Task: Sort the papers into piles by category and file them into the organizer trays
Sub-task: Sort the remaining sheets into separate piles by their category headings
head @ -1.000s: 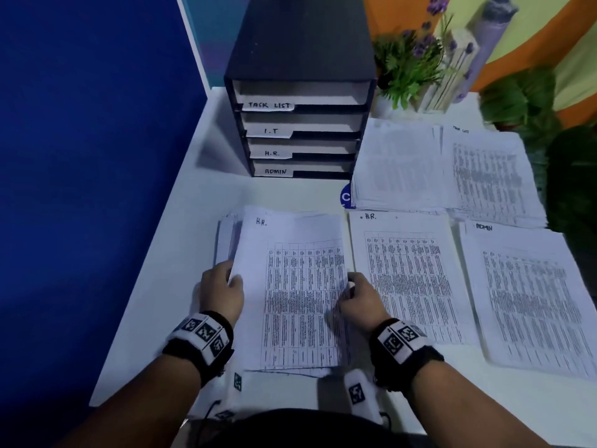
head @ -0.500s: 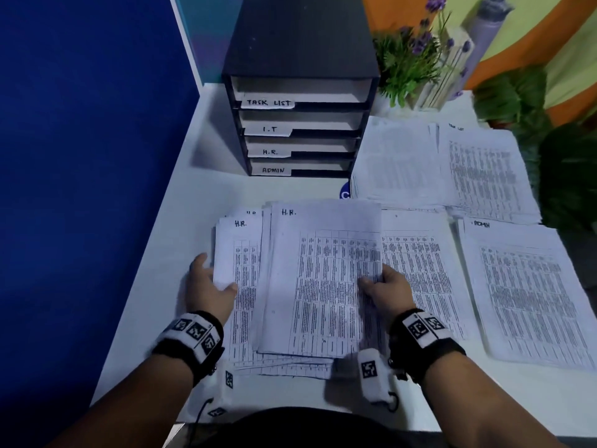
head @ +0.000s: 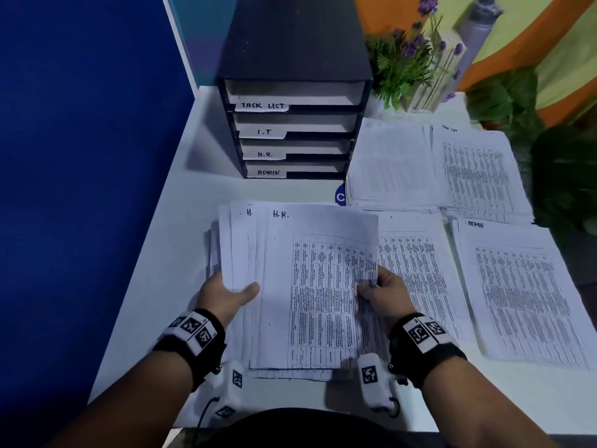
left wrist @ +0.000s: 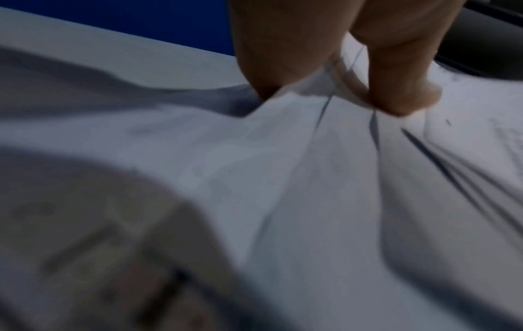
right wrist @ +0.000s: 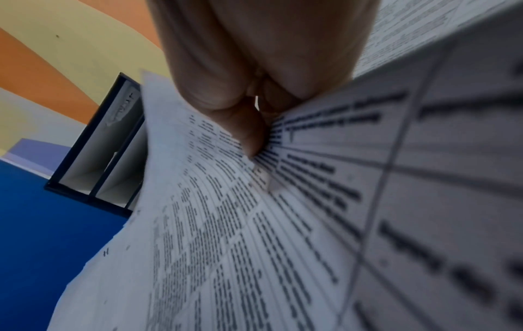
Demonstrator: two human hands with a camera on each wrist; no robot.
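A stack of printed sheets marked H.R. (head: 310, 286) is lifted off the white desk in front of me. My left hand (head: 226, 294) grips its left edge, thumb on top; the left wrist view shows the thumb (left wrist: 396, 85) pressing on the paper (left wrist: 311, 179). My right hand (head: 384, 292) pinches the stack's right edge, thumb on the print (right wrist: 249, 134). More H.R. sheets (head: 416, 273) lie under and to the right. The black organizer (head: 290, 92) stands behind, its trays labelled TASK LIST, I.T, H.R. and ADMIN.
An ADMIN pile (head: 523, 292) lies at the right, and two more piles (head: 436, 166) behind it beside the organizer. A potted plant (head: 410, 59) and a bottle (head: 478, 24) stand at the back right. A blue partition (head: 80, 156) borders the desk's left side.
Both hands have gathered the left H.R. pile and raised it, shifting it right over the neighbouring H.R. pile. The left hand moved from flat on the paper to gripping its edge.
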